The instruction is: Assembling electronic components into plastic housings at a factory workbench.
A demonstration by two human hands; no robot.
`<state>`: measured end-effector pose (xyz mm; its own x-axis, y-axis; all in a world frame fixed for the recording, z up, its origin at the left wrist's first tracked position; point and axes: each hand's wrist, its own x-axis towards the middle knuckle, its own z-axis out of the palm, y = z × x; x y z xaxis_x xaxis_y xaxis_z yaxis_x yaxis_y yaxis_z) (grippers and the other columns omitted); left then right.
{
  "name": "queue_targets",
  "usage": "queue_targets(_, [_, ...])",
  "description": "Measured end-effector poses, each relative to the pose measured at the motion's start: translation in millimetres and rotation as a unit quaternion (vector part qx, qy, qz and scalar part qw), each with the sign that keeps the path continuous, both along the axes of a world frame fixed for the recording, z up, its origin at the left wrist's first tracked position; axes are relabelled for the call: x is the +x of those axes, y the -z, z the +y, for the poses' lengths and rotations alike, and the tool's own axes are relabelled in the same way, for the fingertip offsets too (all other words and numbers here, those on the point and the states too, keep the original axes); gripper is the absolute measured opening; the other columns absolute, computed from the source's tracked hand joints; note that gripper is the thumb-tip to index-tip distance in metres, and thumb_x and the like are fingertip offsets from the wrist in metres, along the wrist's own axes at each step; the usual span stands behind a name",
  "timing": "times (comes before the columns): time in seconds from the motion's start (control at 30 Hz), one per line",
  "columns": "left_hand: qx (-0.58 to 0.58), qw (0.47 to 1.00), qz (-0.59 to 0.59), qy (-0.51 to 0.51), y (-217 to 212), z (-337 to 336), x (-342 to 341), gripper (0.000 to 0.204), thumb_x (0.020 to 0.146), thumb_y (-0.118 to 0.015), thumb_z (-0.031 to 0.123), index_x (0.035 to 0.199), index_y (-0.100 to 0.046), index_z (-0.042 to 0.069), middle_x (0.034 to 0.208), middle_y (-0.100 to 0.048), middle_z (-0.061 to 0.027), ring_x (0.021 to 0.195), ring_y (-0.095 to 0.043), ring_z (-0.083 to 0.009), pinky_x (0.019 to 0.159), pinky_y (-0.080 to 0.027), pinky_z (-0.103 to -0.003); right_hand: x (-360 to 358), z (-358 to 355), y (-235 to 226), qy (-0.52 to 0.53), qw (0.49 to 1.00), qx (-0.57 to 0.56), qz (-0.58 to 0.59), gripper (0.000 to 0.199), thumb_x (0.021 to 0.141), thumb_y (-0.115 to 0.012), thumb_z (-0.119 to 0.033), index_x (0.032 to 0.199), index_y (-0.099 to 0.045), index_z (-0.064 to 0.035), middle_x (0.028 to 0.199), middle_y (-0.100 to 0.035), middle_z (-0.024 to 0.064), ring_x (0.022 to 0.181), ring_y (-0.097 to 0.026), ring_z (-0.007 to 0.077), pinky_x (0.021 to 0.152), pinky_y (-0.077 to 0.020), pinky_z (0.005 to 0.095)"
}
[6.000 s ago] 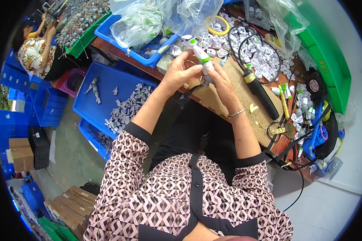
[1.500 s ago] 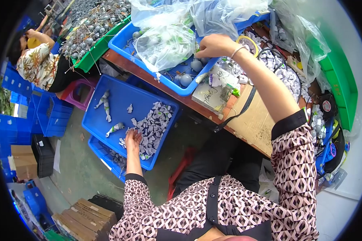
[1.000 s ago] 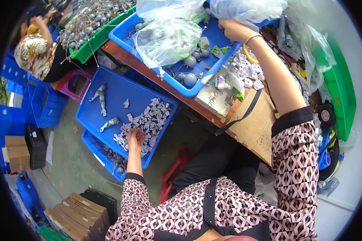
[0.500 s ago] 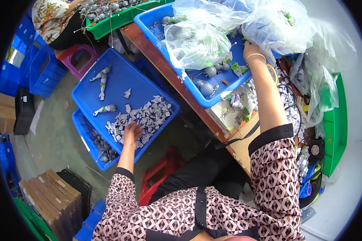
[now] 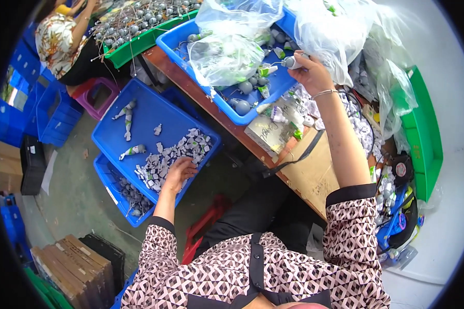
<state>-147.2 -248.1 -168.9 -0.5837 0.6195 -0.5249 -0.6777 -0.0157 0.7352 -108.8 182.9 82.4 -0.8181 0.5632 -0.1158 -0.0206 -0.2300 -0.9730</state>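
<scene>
My right hand (image 5: 314, 76) is closed on a grey bulb-shaped piece (image 5: 292, 62) with a thin wire at its end, held over the upper blue tray (image 5: 227, 119). In that tray lie several grey balls (image 5: 242, 106) and green-and-white wrapped pieces, partly under clear plastic bags (image 5: 227, 56). On the left, my left hand (image 5: 178, 173) rests at the near right side of a pile of small grey-white pieces (image 5: 162, 164) in the lower blue tray (image 5: 134, 110). Its fingers are loosely curved and apart, with nothing visible in them. Several green-banded bulb-shaped pieces (image 5: 133, 151) lie in that tray too.
Beneath the lower tray is another blue tray (image 5: 108, 177) of grey balls. A green tray (image 5: 144, 44) of wired grey balls stands at the far left, near another person (image 5: 56, 41). Cardboard (image 5: 307, 177) and a small fan (image 5: 401, 169) are on the right. A red stool (image 5: 207, 221) stands below.
My right hand has come out from beside the plastic bag, lifting a grey bulb-shaped piece. My left hand has shifted slightly right along the pile. The whole view has shifted a little.
</scene>
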Motion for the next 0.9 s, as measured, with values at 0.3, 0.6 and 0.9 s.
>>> queue_targets(0.3, [0.147, 0.908, 0.104, 0.377, -126, 90, 39, 0.031, 0.09, -0.056, 0.024, 0.113, -0.054, 0.003, 0.095, -0.065, -0.0104, 0.09, -0.064, -0.0223, 0.074, -0.05, -0.029, 114, -45, -5, -0.028, 0.989, -0.117, 0.083, 0.023, 0.09, -0.056, -0.01, 0.109, -0.052, 0.0023, 0.105, -0.06, 0.0139, 0.095, -0.062, 0.0224, 0.082, -0.0535, 0.0335])
queue_targets(0.6, [0.288, 0.939, 0.056, 0.178, -189, 210, 125, 0.057, 0.091, -0.057, 0.03, 0.136, -0.03, 0.008, 0.088, -0.057, -0.0049, 0.067, -0.055, -0.0123, 0.066, -0.046, -0.023, 181, -128, 46, 0.168, 0.976, 0.04, 0.133, 0.039, 0.09, -0.058, -0.035, 0.111, -0.05, -0.0034, 0.102, -0.058, 0.0036, 0.086, -0.053, 0.008, 0.074, -0.0419, 0.0238])
queue_targets(0.9, [0.21, 0.89, 0.367, 0.172, -196, 226, 144, 0.042, 0.085, -0.065, 0.015, 0.123, -0.05, 0.005, 0.088, -0.057, -0.0014, 0.068, -0.053, -0.0081, 0.06, -0.044, -0.021, 206, -118, 64, 0.208, 0.97, 0.095, 0.089, 0.033, 0.094, -0.049, -0.03, 0.109, -0.054, -0.0012, 0.089, -0.058, 0.0049, 0.078, -0.051, 0.009, 0.068, -0.0429, 0.0246])
